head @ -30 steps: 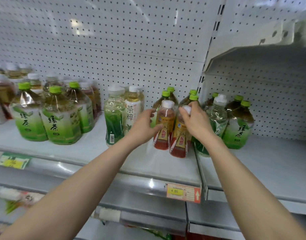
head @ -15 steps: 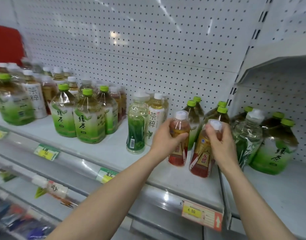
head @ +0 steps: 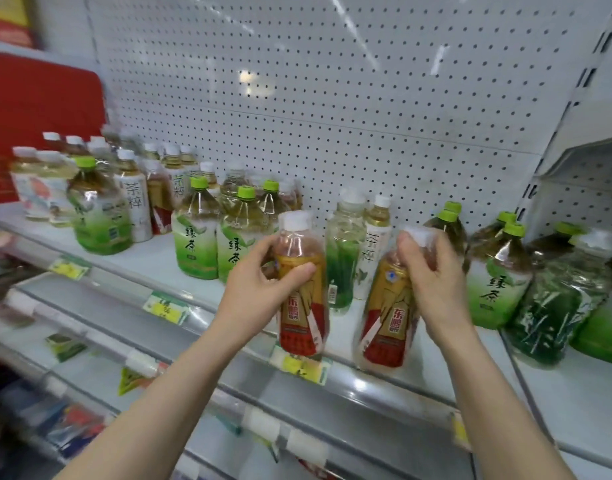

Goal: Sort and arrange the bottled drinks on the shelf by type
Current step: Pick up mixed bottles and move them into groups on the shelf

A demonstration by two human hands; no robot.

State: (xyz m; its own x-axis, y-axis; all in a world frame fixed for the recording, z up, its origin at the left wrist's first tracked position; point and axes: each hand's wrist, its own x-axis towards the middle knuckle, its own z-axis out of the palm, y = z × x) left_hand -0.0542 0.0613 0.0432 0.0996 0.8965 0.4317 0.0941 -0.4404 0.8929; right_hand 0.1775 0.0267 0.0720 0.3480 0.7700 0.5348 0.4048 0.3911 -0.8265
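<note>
1. Presently, left hand (head: pixel 259 289): fingers and thumb were curled round the shoulder of a red-labelled bottle (head: pixel 301 306), which was held roughly upright, white cap up, in front of the shelf (head: pixel 152 258) edge.
2. Right hand (head: pixel 432 282): it was wrapped over the neck and cap of a second red-labelled bottle (head: pixel 384 327), which leaned to the left. Whether its base touched the shelf could not be told.
3. Position: both bottles were at the shelf front, between the green-tea bottles (head: pixel 195 244) on the left and a large green-tea bottle (head: pixel 495 278) on the right. Just behind them stood a clear green bottle (head: pixel 342 265) and a white-labelled tea bottle (head: pixel 372 258).
4. Step in hand, as judged: this matching pair was being taken out from among unlike drinks, to be set down together.
5. Probable destination: a reddish-labelled bottle (head: pixel 159 206) stood in the far-left group. It was too blurred to confirm as the same type, so the label needed checking first.
6. Grip note: the right hold sat high on the cap, and the bottle looked free to swing. A lower hold on the body was judged steadier.
7. Placement note: the left group was crowded. The bottles were best lowered base-flat into a gap, labels forward, touching each other and not nudging neighbours.
</note>
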